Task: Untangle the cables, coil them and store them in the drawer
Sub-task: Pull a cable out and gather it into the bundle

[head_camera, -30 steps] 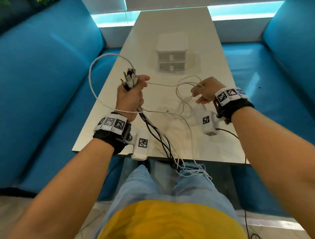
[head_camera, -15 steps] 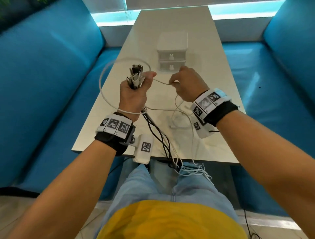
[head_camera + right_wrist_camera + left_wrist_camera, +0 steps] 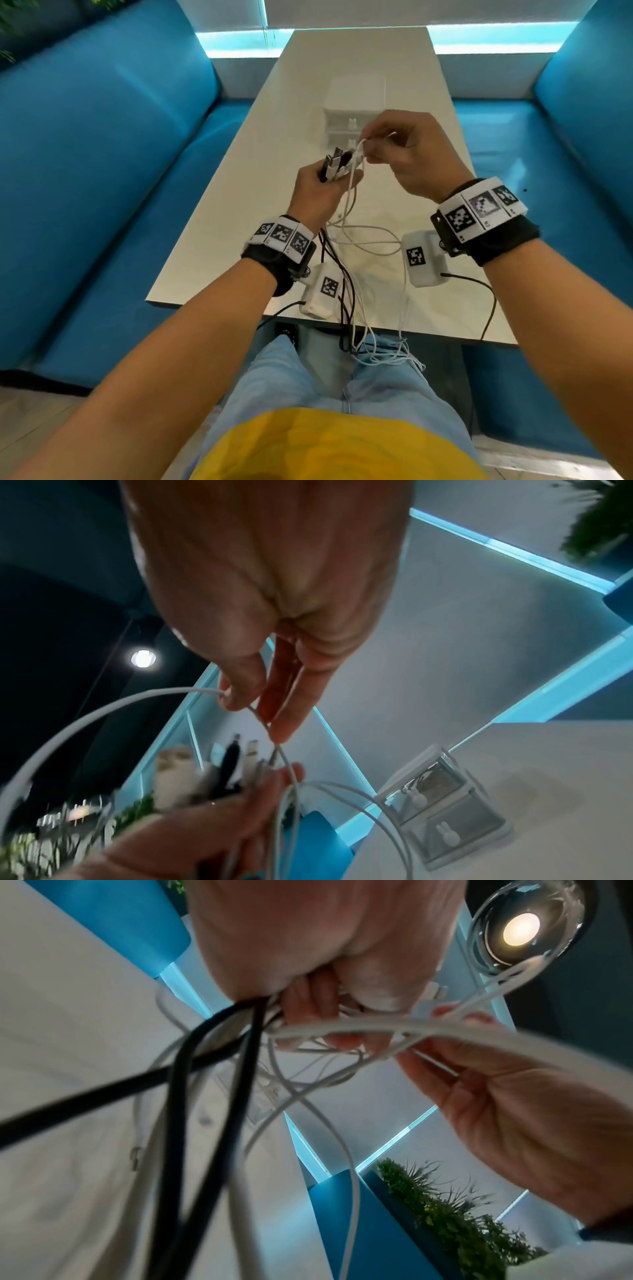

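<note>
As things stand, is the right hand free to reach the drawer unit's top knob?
Probably not yet. The right hand hovers just in front of the drawer unit, nothing between, but its fingers pinch a white cable running to the bundle of cable ends gripped by the left hand.

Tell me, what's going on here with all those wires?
A person seated at a table is sorting a tangle of cables. The left hand grips a bunch of black and white cables by their plug ends, and the rest trails over the table edge onto the lap. The right hand pinches one thin white cable right beside that bunch. The small drawer unit behind them is closed, so nothing is stored yet.
</note>
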{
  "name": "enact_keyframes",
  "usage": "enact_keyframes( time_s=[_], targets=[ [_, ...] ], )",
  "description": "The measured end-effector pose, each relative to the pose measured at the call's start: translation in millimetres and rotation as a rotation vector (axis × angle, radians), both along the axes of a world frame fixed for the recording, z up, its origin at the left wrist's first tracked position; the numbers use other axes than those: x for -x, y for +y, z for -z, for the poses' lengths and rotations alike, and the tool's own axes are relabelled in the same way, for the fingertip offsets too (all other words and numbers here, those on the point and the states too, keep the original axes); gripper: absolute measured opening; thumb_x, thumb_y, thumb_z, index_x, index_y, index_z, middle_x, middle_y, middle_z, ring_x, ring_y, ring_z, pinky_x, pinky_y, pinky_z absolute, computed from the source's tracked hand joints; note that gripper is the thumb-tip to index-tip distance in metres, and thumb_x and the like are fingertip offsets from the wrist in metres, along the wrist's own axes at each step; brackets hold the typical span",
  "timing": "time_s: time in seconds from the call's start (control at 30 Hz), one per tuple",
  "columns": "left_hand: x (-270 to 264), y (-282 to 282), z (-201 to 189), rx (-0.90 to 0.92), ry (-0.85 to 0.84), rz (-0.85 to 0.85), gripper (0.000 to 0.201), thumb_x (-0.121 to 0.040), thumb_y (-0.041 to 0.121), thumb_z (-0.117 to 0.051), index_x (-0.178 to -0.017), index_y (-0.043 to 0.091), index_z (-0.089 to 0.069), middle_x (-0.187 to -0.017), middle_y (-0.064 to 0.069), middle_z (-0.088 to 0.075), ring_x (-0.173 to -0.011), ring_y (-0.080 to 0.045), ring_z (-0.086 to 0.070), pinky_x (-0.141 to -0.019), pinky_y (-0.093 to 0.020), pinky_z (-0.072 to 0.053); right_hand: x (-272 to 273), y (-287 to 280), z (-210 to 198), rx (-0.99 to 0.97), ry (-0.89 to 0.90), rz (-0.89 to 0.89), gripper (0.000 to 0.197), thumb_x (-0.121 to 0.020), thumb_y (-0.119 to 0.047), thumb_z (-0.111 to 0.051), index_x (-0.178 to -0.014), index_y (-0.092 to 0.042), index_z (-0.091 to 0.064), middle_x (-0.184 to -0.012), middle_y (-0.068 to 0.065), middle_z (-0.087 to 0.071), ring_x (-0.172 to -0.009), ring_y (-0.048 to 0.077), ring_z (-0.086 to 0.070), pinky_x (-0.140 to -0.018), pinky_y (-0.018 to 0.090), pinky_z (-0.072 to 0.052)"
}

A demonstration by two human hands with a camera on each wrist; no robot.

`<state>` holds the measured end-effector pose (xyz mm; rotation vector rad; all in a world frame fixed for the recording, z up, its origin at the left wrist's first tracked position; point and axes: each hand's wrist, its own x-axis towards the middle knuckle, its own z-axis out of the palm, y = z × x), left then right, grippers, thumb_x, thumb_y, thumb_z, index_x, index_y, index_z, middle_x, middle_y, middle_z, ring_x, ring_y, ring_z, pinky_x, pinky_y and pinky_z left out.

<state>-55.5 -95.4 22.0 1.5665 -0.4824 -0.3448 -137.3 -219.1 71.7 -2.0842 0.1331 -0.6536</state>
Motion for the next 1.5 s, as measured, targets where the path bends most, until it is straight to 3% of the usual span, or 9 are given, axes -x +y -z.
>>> enact_keyframes(
  time_s=[0.2,0.5,0.7,0.77,0.93,1.1,1.2,1.37,1.5],
  targets=[
    [-4.1,-6.4,7.9,-0.264,-0.109,0.059,0.009,-0.072,0.023,-0.077,-0.081,0.026,-0.074,-0.085,-0.002,-0.074,-0.081,-0.014,-0.067,-0.081,-0.031,-0.054,18.7,-6.6,-9.2,-0.232,-0.160,0.007,0.018,-0.089,0.003,-0.057,-0.084,-0.014,-0.063,-0.082,0.007,-0.063,-0.078,0.021,-0.067,-0.075,0.033,-0.058],
    [-9.1,3.6,13.6,-0.488,-0.234,0.069,0.020,-0.081,0.030,-0.073,-0.067,0.021,-0.063,-0.063,0.008,-0.059,-0.059,-0.006,-0.051,-0.049,-0.006,-0.034,51.3,-30.6,-19.0,-0.424,-0.369,0.131,0.012,-0.092,-0.001,-0.053,-0.089,-0.012,-0.054,-0.077,-0.001,-0.062,-0.072,0.016,-0.067,-0.072,0.032,-0.057],
    [-18.4,11.8,14.4,-0.589,-0.318,0.058,0.014,-0.077,0.031,-0.076,-0.080,0.018,-0.072,-0.087,-0.007,-0.073,-0.088,-0.021,-0.067,-0.080,-0.030,-0.052,69.0,-60.8,5.3,-0.477,-0.393,0.332,0.013,-0.094,-0.005,-0.052,-0.088,-0.017,-0.053,-0.079,0.004,-0.060,-0.074,0.021,-0.067,-0.070,0.032,-0.055],
    [-19.3,14.2,14.2,-0.573,-0.335,0.005,0.014,-0.079,0.031,-0.074,-0.079,0.017,-0.072,-0.087,-0.007,-0.073,-0.086,-0.020,-0.066,-0.074,-0.025,-0.050,72.0,-65.0,7.9,-0.378,-0.273,0.340,0.018,-0.091,-0.005,-0.056,-0.083,-0.021,-0.057,-0.077,0.000,-0.062,-0.075,0.021,-0.065,-0.071,0.032,-0.055],
    [-19.5,18.2,7.9,-0.452,-0.353,-0.127,0.014,-0.078,0.026,-0.074,-0.085,0.013,-0.076,-0.084,-0.001,-0.073,-0.080,-0.013,-0.064,-0.058,-0.004,-0.039,67.7,-65.7,2.0,0.384,0.707,0.235,0.018,-0.095,-0.015,-0.055,-0.098,-0.020,-0.072,-0.105,0.004,-0.067,-0.100,0.018,-0.057,-0.088,0.026,-0.038],
    [-12.1,11.8,1.9,-0.502,-0.404,-0.046,0.021,-0.075,0.031,-0.077,-0.085,0.013,-0.077,-0.084,-0.005,-0.075,-0.083,-0.019,-0.068,-0.078,-0.032,-0.054,32.9,-38.9,-10.6,0.307,0.348,0.454,0.027,-0.096,-0.019,-0.046,-0.111,-0.024,-0.069,-0.123,0.002,-0.064,-0.117,0.021,-0.055,-0.096,0.024,-0.036],
    [-4.6,5.8,-7.5,-0.471,-0.396,0.058,0.013,-0.073,0.027,-0.080,-0.074,0.016,-0.073,-0.074,0.003,-0.071,-0.071,-0.008,-0.065,-0.069,-0.019,-0.052,10.7,-4.8,-6.8,0.382,0.418,0.182,0.029,-0.097,-0.020,-0.049,-0.123,-0.020,-0.062,-0.130,0.001,-0.059,-0.122,0.019,-0.051,-0.098,0.024,-0.033],
    [-2.8,12.9,-10.4,-0.465,-0.429,0.075,0.017,-0.076,0.028,-0.078,-0.065,0.024,-0.066,-0.061,0.006,-0.061,-0.054,-0.001,-0.048,-0.047,-0.009,-0.034,1.9,1.9,-2.3,0.423,0.630,-0.008,0.023,-0.095,-0.019,-0.050,-0.084,-0.013,-0.069,-0.070,-0.003,-0.063,-0.062,0.012,-0.053,-0.056,0.022,-0.036],
    [-10.4,19.5,-1.8,-0.493,-0.333,0.068,0.019,-0.079,0.031,-0.075,-0.072,0.015,-0.068,-0.064,0.004,-0.059,-0.058,-0.005,-0.049,-0.048,-0.011,-0.034,7.2,-9.1,-0.1,0.279,0.409,0.095,0.015,-0.094,-0.025,-0.058,-0.091,-0.018,-0.071,-0.068,-0.012,-0.058,-0.059,-0.001,-0.049,-0.058,0.014,-0.036]
  ],
)
